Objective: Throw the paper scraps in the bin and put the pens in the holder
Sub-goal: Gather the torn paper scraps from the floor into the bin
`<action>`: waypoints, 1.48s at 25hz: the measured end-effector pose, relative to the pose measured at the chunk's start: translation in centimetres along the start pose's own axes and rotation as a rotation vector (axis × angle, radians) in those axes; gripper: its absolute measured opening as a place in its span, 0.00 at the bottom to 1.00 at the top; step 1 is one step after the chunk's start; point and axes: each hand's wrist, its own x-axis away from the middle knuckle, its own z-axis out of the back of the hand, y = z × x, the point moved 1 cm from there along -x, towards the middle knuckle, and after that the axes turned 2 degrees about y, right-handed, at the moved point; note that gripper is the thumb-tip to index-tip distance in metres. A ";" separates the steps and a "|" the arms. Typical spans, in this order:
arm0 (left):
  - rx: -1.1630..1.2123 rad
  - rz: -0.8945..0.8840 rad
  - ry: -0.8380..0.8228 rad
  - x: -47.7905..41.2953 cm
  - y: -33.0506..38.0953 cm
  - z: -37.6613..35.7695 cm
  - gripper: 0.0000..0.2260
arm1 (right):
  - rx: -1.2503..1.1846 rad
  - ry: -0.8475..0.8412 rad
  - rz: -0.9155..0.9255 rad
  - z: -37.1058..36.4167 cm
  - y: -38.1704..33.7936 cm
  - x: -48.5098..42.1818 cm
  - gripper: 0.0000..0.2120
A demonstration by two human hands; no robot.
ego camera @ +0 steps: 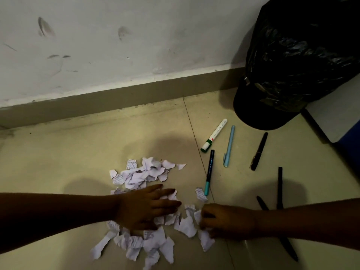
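Observation:
Torn white paper scraps (pixel 144 176) lie scattered in a heap on the beige floor. My left hand (pixel 148 207) rests flat on the middle of the heap, fingers spread. My right hand (pixel 228 221) has its fingers curled over scraps at the heap's right edge. Several pens lie to the right: a white marker with a green cap (pixel 213 135), a light blue pen (pixel 229 146), a black and teal pen (pixel 209 172), a black pen (pixel 259 151) and two more black pens (pixel 280 187) partly hidden by my right forearm. The bin with a black bag (pixel 292 61) stands at the upper right.
A scuffed white wall with a grey skirting board (pixel 116 98) runs behind the scraps. A white and blue object (pixel 339 121) sits by the bin at the right edge. No pen holder is in view.

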 end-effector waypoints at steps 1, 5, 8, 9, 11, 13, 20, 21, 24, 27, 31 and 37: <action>-0.044 -0.027 0.021 0.6 0.1 -0.1 0.26 | 0.008 -0.003 0.025 0.1 -0.3 -1.1 0.12; -0.182 0.027 0.102 1.9 -0.4 1.1 0.23 | 0.064 0.156 0.044 1.7 -0.2 -5.1 0.13; 0.018 0.172 0.210 2.4 -1.6 2.0 0.23 | -0.055 0.362 -0.282 2.8 1.0 -5.9 0.14; 0.060 0.202 0.248 2.7 -2.1 2.2 0.23 | -0.128 0.370 -0.420 2.6 1.2 -5.7 0.15; 0.108 0.238 0.303 3.0 -2.7 2.5 0.21 | -0.211 0.333 -0.559 1.9 1.0 -5.3 0.18; 0.188 0.272 0.377 3.1 -2.6 3.1 0.20 | -0.223 0.234 -0.607 1.9 0.3 -4.9 0.24; 0.249 0.361 0.482 6.2 -2.3 2.2 0.23 | -0.203 -0.067 -0.657 2.0 -0.1 -3.3 0.39; 0.272 0.377 0.461 6.9 -2.1 2.1 0.28 | -0.233 -0.046 -0.634 1.6 -0.3 -3.6 0.37; 0.288 0.353 0.332 8.2 0.3 1.2 0.45 | -0.331 0.066 -0.527 1.3 -0.7 -5.5 0.30; 0.168 0.360 0.255 8.2 3.5 -1.6 0.48 | -0.150 0.197 -0.210 2.8 -1.3 -7.6 0.25; 0.093 0.506 0.250 8.2 3.3 -4.0 0.49 | 0.474 0.202 0.308 2.1 -2.1 -9.0 0.27; 0.179 0.436 0.342 9.1 0.2 -3.2 0.45 | 0.506 0.128 0.499 -2.3 -1.9 -10.4 0.26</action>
